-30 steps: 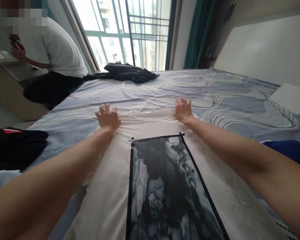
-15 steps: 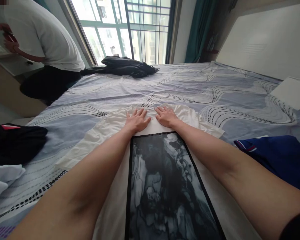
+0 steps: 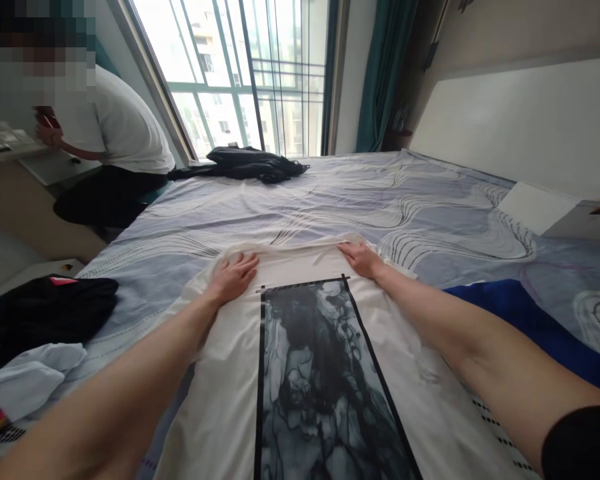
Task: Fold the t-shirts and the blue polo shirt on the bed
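Observation:
A white T-shirt (image 3: 300, 260) lies spread on the bed, its large dark marbled print (image 3: 325, 380) framed in black and facing up. On its far left part, my left hand (image 3: 234, 275) rests flat with the fingers apart. My right hand (image 3: 363, 258) lies at the far right edge, fingers stretched toward the middle and touching the cloth. The fabric is wrinkled around both hands. My forearms cover parts of the shirt's sides, and its near end runs out of view.
The patterned bedspread (image 3: 340, 193) extends all around. Black clothing (image 3: 250, 163) lies at the far edge. At left are a black garment (image 3: 75, 303) and white cloth (image 3: 35, 373); at right, a blue garment (image 3: 500, 300) and white box (image 3: 540, 207). A person (image 3: 130, 127) bends at far left.
My hands have moved apart, left hand leftward and right hand rightward, toward the shirt's far corners. The shirt's far edge now looks straighter, and the view has tilted up.

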